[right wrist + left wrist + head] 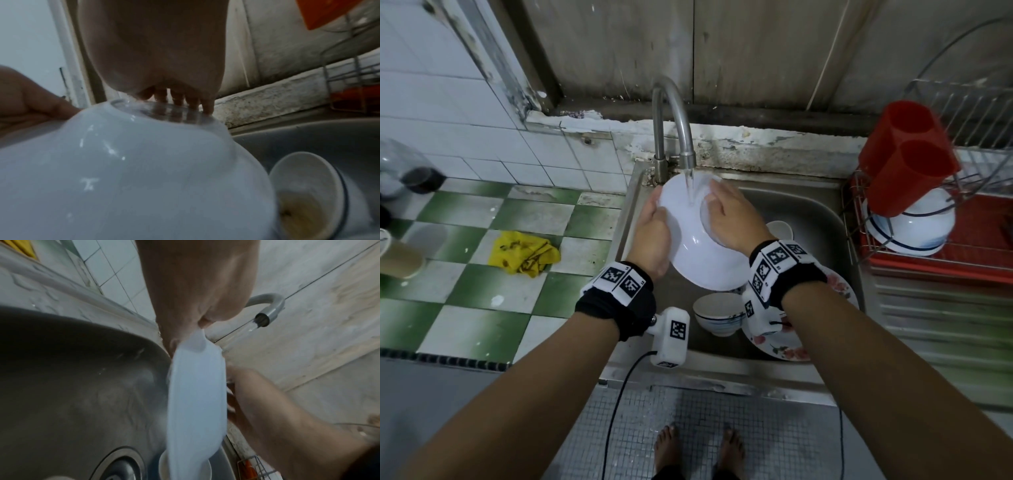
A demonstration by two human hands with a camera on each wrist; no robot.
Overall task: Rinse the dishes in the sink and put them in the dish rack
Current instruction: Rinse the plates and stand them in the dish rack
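Left hand (652, 236): grip curled round the left rim of a large white bowl (688, 240).
Bowl: tilted, underside up, under running water from the faucet (671, 130), above the sink (818, 212).
Right hand (726, 219): straight fingers (207, 105) press the bowl's base, no closed grip.
Sink: below the grip, two small bowls (717, 313) and a flowered plate (791, 346).
Dish rack (945, 240): right of the grip, holds a blue-rimmed bowl (914, 228) and a red cutlery holder (907, 154).

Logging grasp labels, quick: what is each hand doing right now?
Left hand: grips the rim of the large white ceramic bowl under the running tap.
Right hand: open, fingers resting on the bowl's base.
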